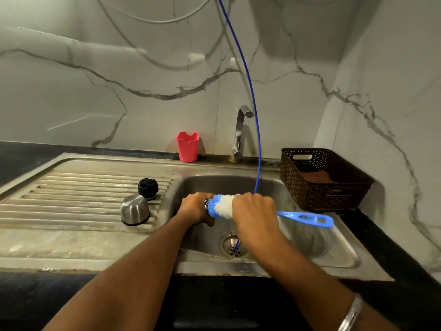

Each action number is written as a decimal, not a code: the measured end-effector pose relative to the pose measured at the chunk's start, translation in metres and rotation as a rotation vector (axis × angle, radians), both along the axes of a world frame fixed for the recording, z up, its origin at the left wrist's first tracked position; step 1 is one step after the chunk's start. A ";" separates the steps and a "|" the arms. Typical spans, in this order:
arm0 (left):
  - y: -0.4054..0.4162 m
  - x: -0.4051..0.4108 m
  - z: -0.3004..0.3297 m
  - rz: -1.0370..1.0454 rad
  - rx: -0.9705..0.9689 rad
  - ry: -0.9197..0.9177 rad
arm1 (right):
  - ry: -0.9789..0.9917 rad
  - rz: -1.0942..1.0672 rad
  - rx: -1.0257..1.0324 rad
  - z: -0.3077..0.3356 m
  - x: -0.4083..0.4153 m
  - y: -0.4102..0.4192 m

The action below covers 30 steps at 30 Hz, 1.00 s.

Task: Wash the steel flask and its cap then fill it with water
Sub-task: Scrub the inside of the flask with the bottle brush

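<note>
Over the sink basin, my left hand grips the steel flask; only its rim shows past my fingers, the body is hidden. My right hand grips a blue and white bottle brush. The bristle head meets the flask's mouth, and the blue handle sticks out to the right. The steel cap cup stands upside down on the ribbed drainboard. The black stopper sits just behind it.
A steel tap stands behind the basin, with no water running. A thin blue hose hangs from above down into the drain. A red plastic holder stands at the wall. A brown woven basket sits right of the basin.
</note>
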<state>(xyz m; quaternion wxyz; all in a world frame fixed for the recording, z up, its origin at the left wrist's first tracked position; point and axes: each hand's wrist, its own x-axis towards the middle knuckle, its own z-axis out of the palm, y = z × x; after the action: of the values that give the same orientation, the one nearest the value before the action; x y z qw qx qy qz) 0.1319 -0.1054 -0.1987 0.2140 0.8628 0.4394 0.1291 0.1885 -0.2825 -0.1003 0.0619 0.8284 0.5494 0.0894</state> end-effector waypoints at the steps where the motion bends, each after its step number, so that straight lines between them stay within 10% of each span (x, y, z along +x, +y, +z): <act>1: 0.000 0.000 0.000 0.011 0.003 0.005 | -0.044 0.061 0.016 -0.002 -0.001 -0.001; 30: 0.002 0.006 -0.003 -0.020 0.023 0.058 | -0.091 0.065 0.039 0.038 0.014 -0.029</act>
<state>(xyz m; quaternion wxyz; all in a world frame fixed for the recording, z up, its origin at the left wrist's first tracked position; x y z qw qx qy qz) 0.1382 -0.1030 -0.2017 0.1925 0.8729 0.4354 0.1070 0.2023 -0.3111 -0.0624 0.0676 0.8064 0.5707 0.1395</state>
